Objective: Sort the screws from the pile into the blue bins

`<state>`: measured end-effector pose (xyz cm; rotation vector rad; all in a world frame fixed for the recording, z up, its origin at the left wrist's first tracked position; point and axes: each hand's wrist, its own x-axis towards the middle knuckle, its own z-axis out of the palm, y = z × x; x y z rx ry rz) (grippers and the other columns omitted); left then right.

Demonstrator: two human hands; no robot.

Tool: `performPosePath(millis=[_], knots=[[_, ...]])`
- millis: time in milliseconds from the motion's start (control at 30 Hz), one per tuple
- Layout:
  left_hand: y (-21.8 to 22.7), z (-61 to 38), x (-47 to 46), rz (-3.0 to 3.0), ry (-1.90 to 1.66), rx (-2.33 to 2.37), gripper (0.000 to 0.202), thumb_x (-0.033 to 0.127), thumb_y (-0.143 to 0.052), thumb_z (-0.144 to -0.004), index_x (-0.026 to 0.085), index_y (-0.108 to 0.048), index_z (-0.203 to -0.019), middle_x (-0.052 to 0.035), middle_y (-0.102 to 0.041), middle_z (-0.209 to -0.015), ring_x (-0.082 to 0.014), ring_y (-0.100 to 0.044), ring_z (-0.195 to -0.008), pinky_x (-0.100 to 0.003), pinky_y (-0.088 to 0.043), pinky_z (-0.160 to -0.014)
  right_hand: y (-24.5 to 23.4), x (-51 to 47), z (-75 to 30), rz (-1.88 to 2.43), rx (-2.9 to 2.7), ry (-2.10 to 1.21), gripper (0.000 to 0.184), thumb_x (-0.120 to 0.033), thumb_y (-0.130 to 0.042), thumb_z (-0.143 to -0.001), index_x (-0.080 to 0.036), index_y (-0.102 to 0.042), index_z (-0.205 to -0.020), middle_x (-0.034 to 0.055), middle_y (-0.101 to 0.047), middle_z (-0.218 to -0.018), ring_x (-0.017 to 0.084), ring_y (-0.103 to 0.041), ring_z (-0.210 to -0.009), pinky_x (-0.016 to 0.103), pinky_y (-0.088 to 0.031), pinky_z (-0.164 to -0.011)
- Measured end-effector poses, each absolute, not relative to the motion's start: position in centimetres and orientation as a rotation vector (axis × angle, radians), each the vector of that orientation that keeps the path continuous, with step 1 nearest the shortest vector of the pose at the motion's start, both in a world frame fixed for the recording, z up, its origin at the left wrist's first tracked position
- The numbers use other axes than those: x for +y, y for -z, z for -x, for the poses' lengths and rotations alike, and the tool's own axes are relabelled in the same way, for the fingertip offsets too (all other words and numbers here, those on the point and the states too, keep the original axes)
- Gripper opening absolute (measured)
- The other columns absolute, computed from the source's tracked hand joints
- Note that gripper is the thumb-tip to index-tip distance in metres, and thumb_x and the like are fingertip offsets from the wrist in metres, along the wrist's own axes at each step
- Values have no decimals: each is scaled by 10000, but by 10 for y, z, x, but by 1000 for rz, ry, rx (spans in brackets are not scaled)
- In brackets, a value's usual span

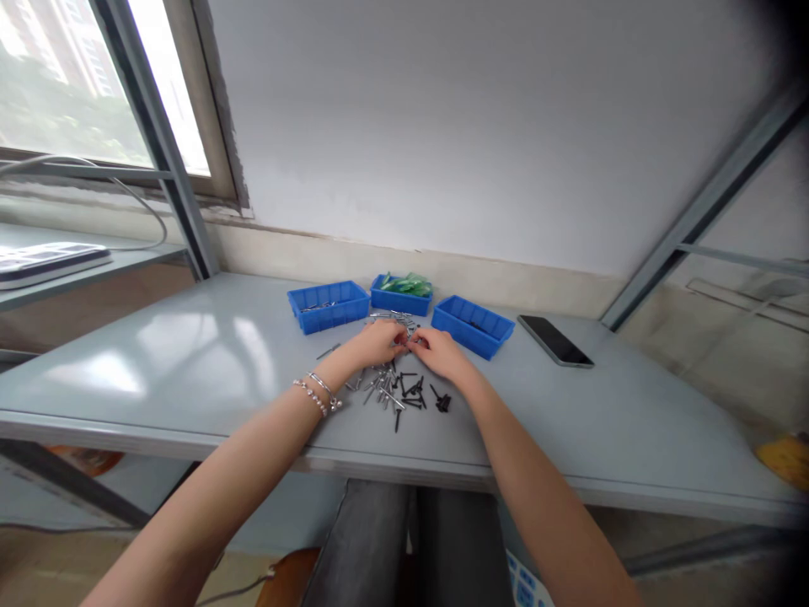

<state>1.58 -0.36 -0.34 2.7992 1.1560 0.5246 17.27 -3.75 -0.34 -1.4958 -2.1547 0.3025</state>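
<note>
The left hand (377,344) and right hand (439,352) curl narrowly, fingertips close together above a scattered pile of silver and black screws (393,392); whether they hold one cannot be told. 2 bracelets (318,390) circle the left wrist. Just beyond stand 3 blue plastic parts bins (400,295) on a grey table (190,371), with a smartphone (554,341) to the right.

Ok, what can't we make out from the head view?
All in the head view:
Anything in the left hand or right hand: fingers hide it.
Screws beneath the hands: covered by them.
Items in the left bin: too small.
Green items: too small to identify.
Yellow thing: cut off by the right edge.
</note>
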Motion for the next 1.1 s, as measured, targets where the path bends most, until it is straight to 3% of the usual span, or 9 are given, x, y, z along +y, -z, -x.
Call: performPosePath(millis=[400, 1100], knots=[[2, -17, -5, -2778, -595, 1158, 125, 236, -518, -718, 152, -583, -784, -62, -611, -778, -179, -543, -738, -279, -396, -651, 3, -38, -174, 1452, -2150, -278, 230, -263, -420, -813, -167, -580, -678, 18, -550, -613, 119, -450, -587, 223, -272, -547], [-1, -17, -8, -2793, -592, 1055, 190, 252, -465, -778, 147, -612, -835, -70, -611, -788, -173, -546, -736, -293, -416, -688, 5, -33, -175, 1501, -2108, -219, 173, -222, -460, -789, -179, -616, -727, 25, -592, -632, 133, -498, -599, 227, -298, -558]])
